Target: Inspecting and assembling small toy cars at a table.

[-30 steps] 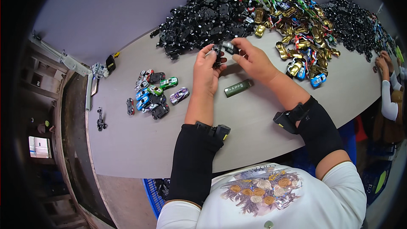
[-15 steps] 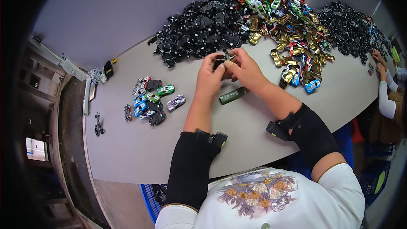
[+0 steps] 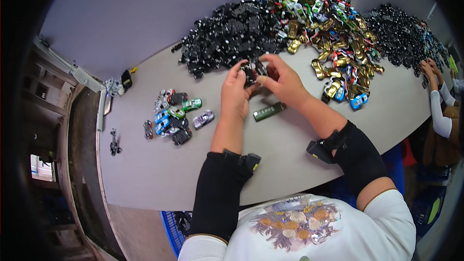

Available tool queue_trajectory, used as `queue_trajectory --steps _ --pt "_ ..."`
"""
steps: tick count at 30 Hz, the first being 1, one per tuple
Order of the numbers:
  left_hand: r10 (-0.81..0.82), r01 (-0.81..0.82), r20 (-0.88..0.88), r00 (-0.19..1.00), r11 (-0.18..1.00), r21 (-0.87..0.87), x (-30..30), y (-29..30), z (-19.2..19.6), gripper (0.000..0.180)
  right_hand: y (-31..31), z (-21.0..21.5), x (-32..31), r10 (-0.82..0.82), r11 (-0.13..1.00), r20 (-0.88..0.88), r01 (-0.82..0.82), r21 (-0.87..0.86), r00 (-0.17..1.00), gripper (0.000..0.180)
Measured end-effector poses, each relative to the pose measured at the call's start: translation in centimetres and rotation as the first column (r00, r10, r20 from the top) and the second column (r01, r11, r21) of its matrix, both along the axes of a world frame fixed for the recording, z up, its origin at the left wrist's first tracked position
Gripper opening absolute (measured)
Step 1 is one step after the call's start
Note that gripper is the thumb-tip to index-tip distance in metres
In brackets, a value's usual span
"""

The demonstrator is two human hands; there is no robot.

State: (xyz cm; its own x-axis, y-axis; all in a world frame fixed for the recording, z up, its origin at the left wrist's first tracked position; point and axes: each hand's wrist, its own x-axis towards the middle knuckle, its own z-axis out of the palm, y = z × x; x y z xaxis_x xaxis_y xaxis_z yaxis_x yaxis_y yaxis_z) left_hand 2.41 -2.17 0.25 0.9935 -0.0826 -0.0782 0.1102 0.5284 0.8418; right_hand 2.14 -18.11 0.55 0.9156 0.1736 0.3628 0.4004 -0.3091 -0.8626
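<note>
Above the middle of the table, my left hand (image 3: 233,94) grips a black toy car chassis (image 3: 249,72) between thumb and fingers. From the other side my right hand (image 3: 285,84) closes its thumb and fingertips on the same chassis; any small part in that pinch is too hidden to make out. Just below the hands lies a dark green oblong object (image 3: 269,111) with pale marks. Behind them rises a big heap of black toy car chassis (image 3: 232,31). Left of my forearm sits a group of toy cars (image 3: 176,112), with a silver and purple toy car (image 3: 203,119) apart from it.
Gold and coloured car shells (image 3: 338,43) are heaped at the back right, beside another pile of black parts (image 3: 398,36). A slim black part (image 3: 114,142) lies near the table's left edge. At the far right another person's hands (image 3: 430,70) work. A blue basket (image 3: 171,227) stands below the front edge.
My hands have turned the chassis, so more of its dark face shows, and the left fingers have opened out slightly around it. The whole view has shifted a little.
</note>
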Motion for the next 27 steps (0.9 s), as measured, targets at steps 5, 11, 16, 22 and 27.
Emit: queue_trajectory --steps 5,11,16,22,27 --pt "-0.051 0.052 0.007 0.999 0.995 -0.083 -0.4 -0.5 0.1 0.031 0.1 0.3 -0.4 -0.022 0.998 -0.010 0.021 -0.057 1.000 0.043" --pt "-0.065 0.068 0.041 0.997 0.995 -0.069 -0.6 -0.5 0.4 0.032 0.0 -0.1 -0.4 -0.024 0.995 0.100 0.033 -0.097 0.995 0.040" --pt "-0.074 0.073 0.072 0.995 0.997 0.009 -0.5 -0.2 0.2 0.034 0.2 0.3 -0.3 0.038 0.999 0.037 -0.037 -0.026 0.999 0.040" --pt "-0.069 0.068 0.016 0.998 0.995 0.070 -0.7 -0.3 0.4 0.035 0.1 0.2 -0.2 0.058 0.998 0.013 -0.058 -0.038 0.998 0.039" --pt "-0.064 0.064 0.002 0.998 0.992 0.111 -0.4 -0.1 0.0 0.036 0.0 0.4 -0.1 0.143 0.990 -0.060 -0.142 0.016 0.988 0.037"
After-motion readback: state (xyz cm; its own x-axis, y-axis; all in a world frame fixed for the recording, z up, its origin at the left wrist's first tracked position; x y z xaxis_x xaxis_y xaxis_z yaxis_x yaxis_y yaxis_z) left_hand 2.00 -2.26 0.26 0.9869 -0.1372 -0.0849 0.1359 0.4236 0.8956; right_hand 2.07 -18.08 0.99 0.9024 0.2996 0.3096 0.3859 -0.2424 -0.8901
